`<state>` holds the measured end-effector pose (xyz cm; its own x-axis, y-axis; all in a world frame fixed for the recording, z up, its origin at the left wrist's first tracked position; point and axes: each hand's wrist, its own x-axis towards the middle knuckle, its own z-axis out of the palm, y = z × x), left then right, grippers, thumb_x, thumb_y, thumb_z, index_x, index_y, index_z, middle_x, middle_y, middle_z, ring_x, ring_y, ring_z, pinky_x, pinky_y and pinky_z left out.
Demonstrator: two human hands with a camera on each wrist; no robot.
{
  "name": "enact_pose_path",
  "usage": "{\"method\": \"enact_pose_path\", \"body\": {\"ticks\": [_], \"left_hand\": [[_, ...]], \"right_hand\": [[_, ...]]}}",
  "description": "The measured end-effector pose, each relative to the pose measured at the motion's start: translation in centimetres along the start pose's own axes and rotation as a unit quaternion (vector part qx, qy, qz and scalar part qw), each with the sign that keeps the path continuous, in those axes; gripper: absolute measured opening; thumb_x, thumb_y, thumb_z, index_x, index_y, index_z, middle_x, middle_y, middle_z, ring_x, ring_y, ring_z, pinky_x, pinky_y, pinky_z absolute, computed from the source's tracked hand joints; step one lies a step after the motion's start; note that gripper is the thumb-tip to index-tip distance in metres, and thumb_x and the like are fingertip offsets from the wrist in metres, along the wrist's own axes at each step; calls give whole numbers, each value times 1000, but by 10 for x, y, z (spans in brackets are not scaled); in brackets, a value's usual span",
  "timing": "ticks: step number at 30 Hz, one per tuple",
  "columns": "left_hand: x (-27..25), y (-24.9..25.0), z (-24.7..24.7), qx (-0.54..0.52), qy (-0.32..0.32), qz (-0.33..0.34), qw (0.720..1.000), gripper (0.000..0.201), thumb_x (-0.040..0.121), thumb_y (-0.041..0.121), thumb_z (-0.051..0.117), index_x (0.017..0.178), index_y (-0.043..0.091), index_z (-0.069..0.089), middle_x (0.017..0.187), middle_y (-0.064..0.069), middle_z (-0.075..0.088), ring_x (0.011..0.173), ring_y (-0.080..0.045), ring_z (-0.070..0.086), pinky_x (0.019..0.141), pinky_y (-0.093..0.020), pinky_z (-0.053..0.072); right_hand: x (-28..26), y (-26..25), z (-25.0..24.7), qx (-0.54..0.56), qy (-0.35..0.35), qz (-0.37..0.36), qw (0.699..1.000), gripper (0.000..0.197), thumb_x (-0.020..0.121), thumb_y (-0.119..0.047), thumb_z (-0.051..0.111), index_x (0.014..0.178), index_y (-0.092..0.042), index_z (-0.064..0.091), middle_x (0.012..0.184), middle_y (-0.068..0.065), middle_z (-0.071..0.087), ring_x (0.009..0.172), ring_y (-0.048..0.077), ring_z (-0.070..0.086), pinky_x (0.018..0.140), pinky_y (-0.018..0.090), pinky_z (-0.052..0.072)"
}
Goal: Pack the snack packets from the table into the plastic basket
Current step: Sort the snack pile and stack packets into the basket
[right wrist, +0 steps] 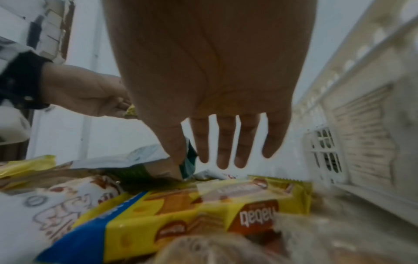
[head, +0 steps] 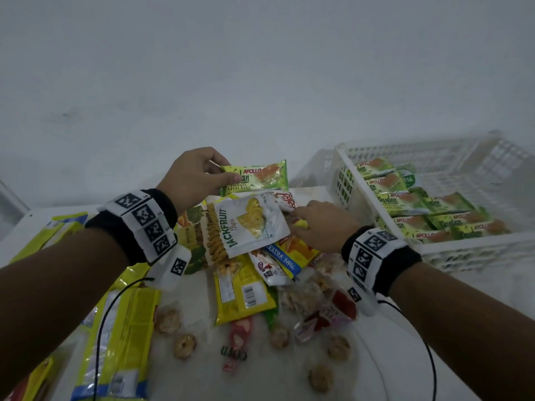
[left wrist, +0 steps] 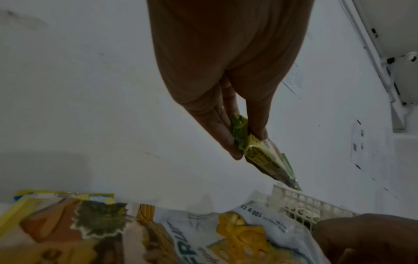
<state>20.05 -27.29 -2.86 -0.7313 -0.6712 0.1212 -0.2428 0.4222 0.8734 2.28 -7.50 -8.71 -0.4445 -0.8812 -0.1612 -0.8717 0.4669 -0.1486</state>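
Packing is partway done: the white plastic basket [head: 347, 180] sits at the desk's [head: 202, 296] right end and already carries rows of green layer-cake packets [head: 434, 209].

Landmark = basket. The loose pile of snack packets [head: 249, 256] lies just left of the basket, the white jackfruit chips pouch [head: 252, 224] on top.

Left hand [head: 194, 178] is the farther one from the basket. It is raised above the pile's far edge, thumb and fingers clamped on the left end of a pandan layer cake packet [head: 256, 176]. The packet's long axis runs left-right, free end pointing toward the basket's near-left corner. Judgement: the coming move is a rightward carry along that axis, clearing the basket wall.

Right hand [head: 321, 224] is nearer, just beside the basket's left wall. Fingers straight and spread, holding nothing, thumb down by the jackfruit pouch edge.
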Motion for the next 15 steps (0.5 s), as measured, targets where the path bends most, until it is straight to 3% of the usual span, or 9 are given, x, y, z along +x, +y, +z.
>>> {"method": "enact_pose_path", "body": {"ticks": [4, 7, 9, 11, 15], "left_hand": [[-1, 3, 5, 18, -2, 6, 1000, 43, 73, 43, 87, 100, 14, 68, 86, -8, 76, 78, -21, 73, 81, -46, 63], [-3, 5, 5, 21, -3, 9, 1000, 43, 73, 43, 86, 99, 14, 68, 86, -7, 77, 79, -22, 74, 81, -47, 62], [-5, 6, 4, 22, -2, 8, 1000, 42, 73, 42, 86, 98, 14, 68, 85, -7, 76, 81, -23, 74, 82, -48, 62], [-7, 5, 4, 18, -3, 4, 1000, 46, 70, 44, 87, 99, 13, 68, 85, -7, 76, 82, -23, 74, 82, -48, 62], [-11, 1, 6, 10, -1, -2, 1000, 49, 68, 45, 86, 99, 12, 68, 87, -11, 76, 87, -30, 73, 83, -47, 62]], "right_hand": [[-2, -16, 4, 72, -19, -83, 994, 36, 106, -35, 44, 140, -36, 57, 108, 6, 55, 104, 28, 55, 86, 38, 44], [1, -19, 6, 76, -26, -100, 992, 45, 107, -28, 43, 150, -38, 45, 120, 12, 55, 113, 31, 52, 97, 42, 44], [2, -15, 6, 56, -14, -80, 995, 47, 105, -26, 45, 151, -35, 43, 131, 12, 54, 121, 31, 52, 98, 43, 46], [-1, -6, 4, 34, -23, -52, 998, 49, 101, -31, 51, 150, -34, 44, 136, 9, 52, 125, 31, 52, 98, 42, 47], [-13, 6, 3, -52, -108, -32, 992, 68, 88, -65, 63, 148, -42, 44, 141, 4, 47, 128, 30, 49, 103, 43, 44]]}}
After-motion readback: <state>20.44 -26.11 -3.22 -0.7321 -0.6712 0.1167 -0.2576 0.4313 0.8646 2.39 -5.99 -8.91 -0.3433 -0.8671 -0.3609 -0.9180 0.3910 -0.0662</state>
